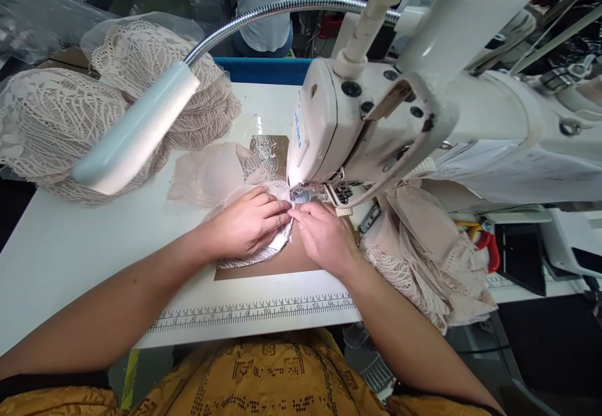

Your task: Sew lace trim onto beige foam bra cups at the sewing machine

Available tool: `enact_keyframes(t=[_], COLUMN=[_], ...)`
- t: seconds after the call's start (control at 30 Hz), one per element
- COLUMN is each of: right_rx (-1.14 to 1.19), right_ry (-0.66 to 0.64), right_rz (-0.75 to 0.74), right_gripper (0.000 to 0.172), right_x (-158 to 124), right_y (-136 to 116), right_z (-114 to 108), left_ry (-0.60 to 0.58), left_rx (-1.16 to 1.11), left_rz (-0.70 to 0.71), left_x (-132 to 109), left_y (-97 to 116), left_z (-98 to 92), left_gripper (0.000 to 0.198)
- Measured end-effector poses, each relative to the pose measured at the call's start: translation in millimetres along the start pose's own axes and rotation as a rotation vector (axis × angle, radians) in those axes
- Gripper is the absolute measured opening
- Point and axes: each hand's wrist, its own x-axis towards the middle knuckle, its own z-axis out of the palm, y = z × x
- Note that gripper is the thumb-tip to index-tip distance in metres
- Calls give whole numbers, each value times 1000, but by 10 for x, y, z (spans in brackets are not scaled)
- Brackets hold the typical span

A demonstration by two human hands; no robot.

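A pale beige lace piece [277, 248] lies on a brown sheet [305, 256] under the head of a white sewing machine [324, 121]. Flat on the lace, my left hand [251, 221] presses it down, fingers stretched towards the needle area. Close to the presser foot, my right hand [327, 234] pinches the lace edge between thumb and forefinger. The fingertips of both hands nearly meet there. Sheer fabric with a rounded cup shape [211, 174] spreads out behind my left hand. The needle itself is mostly hidden by the machine head.
Stacked lace pieces [56, 115] stand at the left beneath a lamp [136, 127] on a bent metal neck. More beige fabric [418, 246] hangs at the right, near red-handled scissors [489, 250]. A printed ruler [268, 309] runs along the front edge. A person [263, 5] sits beyond the table.
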Motion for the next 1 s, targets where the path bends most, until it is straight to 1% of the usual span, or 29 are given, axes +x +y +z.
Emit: enact_keyframes(t=[0.13,0.3,0.57,0.67,1.0], right_rx=[-38,-34,-68,-87,-93], right_ry=[-6,-19,-70,-79,-49], right_rz=[1,13,83,93,85], right_gripper=[37,39,42,42,42], right_x=[-1,-9,32,48,48], right_y=[6,13,-13,-18,-10], right_z=[6,7,14,24,41], left_ry=[20,24,1,-14,14], left_rx=[11,-8,1,14,-39], left_rz=[14,-19,-78,-76,-96], left_x=[-7,-9,9,14,28], left_y=[-22,-27,-10,-6,-25], left_z=[-13,-12,38,43,91], left_gripper=[33,34,37,37,36])
